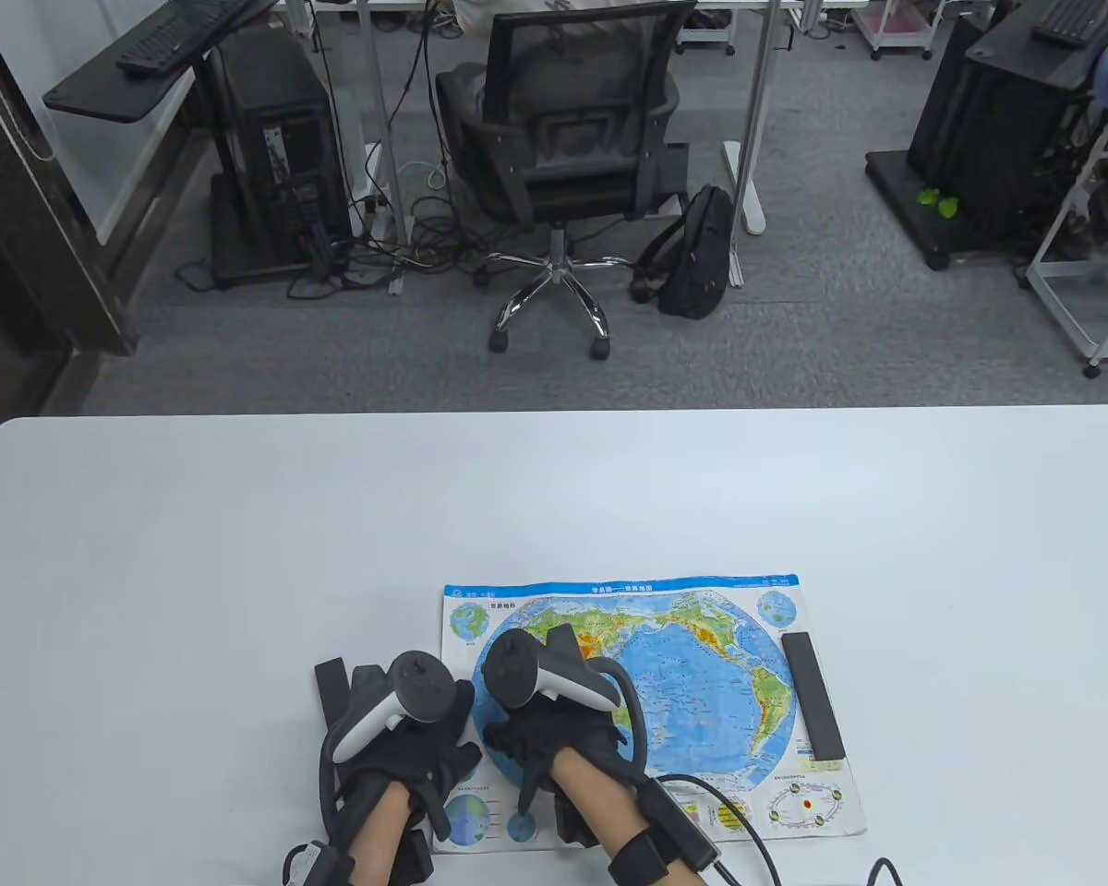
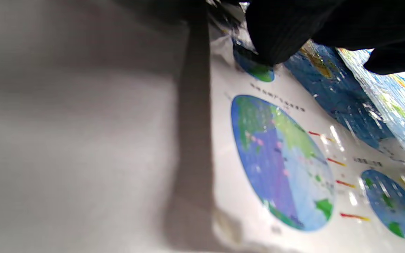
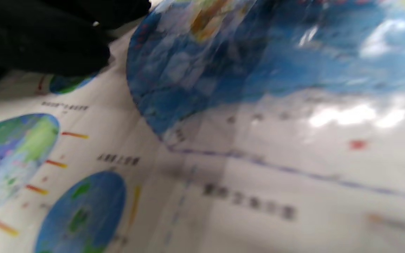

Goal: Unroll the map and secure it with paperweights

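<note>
The world map (image 1: 702, 683) lies unrolled and flat near the front of the white table (image 1: 240, 554). One black bar paperweight (image 1: 813, 694) lies along its right edge. My right hand (image 1: 522, 738) presses down on the left part of the map. My left hand (image 1: 443, 766) is beside it at the map's left edge, fingers down on the paper. In the left wrist view a gloved fingertip (image 2: 269, 38) presses the map (image 2: 283, 161) near a small globe inset. The right wrist view shows the glossy map (image 3: 241, 123) close up, with black fingers (image 3: 47, 45) on it at top left.
Cables (image 1: 757, 821) run from my right wrist across the map's lower edge. The table's far edge (image 1: 554, 413) faces an office chair (image 1: 563, 148) and a backpack (image 1: 697, 254) on the floor.
</note>
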The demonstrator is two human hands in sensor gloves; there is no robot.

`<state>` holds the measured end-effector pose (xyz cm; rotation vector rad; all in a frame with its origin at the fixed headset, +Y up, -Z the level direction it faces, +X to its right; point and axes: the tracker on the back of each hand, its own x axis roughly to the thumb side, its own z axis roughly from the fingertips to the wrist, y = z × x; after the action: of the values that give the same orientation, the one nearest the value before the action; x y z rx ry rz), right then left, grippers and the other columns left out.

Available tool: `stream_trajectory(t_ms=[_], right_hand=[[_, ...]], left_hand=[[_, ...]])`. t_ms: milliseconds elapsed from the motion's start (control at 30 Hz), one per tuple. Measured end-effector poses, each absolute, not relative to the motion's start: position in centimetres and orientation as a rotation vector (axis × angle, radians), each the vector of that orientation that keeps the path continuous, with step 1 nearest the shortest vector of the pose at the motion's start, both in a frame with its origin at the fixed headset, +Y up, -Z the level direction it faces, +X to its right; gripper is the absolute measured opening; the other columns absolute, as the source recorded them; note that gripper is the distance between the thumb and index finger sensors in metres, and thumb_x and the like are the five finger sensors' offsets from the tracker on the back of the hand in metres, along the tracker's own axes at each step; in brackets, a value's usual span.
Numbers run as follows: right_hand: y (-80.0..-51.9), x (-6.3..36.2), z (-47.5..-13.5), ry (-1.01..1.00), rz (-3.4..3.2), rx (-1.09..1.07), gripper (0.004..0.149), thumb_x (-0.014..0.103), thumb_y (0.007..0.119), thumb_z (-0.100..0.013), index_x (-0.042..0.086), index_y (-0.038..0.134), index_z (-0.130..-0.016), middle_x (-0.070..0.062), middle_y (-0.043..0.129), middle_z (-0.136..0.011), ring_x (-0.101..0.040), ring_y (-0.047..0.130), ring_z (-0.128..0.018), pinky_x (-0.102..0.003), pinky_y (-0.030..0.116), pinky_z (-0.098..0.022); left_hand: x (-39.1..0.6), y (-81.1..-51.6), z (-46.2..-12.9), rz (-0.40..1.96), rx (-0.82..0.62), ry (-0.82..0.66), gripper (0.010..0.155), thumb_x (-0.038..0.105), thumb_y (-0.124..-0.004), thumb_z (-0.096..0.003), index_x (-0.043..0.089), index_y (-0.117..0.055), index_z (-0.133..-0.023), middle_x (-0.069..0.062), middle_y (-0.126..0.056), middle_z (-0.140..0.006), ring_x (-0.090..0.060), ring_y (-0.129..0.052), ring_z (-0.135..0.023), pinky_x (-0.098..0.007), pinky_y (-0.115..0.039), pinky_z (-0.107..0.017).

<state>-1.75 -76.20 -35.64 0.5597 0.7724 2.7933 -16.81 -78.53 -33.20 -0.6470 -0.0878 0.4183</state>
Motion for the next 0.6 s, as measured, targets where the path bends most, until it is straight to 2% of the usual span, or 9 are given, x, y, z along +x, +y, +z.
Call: stream_trajectory(t_ms=[267, 367, 600], right_hand=[[-76.9, -2.1, -36.0, 0.862, 2.766, 0.543, 0.065, 0.036, 0.069, -0.056, 0.02, 0.029, -0.105, -0.028, 0.01, -0.106, -0.068, 0.016, -0.083, -0.081, 0.031, -0.051], [-77.6, -2.3, -36.0, 0.93, 2.773, 0.544, 0.064, 0.035, 0.068, -0.057, 0.02, 0.027, -0.104, -0.027, 0.005, -0.103, -0.066, 0.01, -0.08, -0.08, 0.025, -0.049], [-77.6, -2.3, -36.1, 0.915, 2.769, 0.536, 0.064, 0.035, 0.069, -0.056, 0.02, 0.03, -0.104, -0.027, 0.007, -0.104, -0.066, 0.011, -0.08, -0.08, 0.026, -0.048]], left_hand=[[-16.9, -78.5, -33.2, 0.41, -0.645, -0.089, 0.069, 0.04, -0.066, -0.0562, 0.033, -0.02, -0.107, 0.0, -0.006, -0.112, -0.034, -0.002, -0.1, -0.063, -0.013, -0.067], [-16.9, -78.6, -33.2, 0.417, -0.646, -0.088, 0.068, 0.039, -0.066, -0.0562, 0.033, -0.02, -0.107, 0.0, -0.006, -0.112, -0.034, -0.002, -0.1, -0.062, -0.012, -0.067], [-17.0, -78.5, -33.2, 0.418, -0.626, -0.095, 0.069, 0.037, -0.068, -0.0557, 0.033, -0.023, -0.108, -0.001, -0.009, -0.113, -0.034, -0.005, -0.101, -0.062, -0.015, -0.068]])
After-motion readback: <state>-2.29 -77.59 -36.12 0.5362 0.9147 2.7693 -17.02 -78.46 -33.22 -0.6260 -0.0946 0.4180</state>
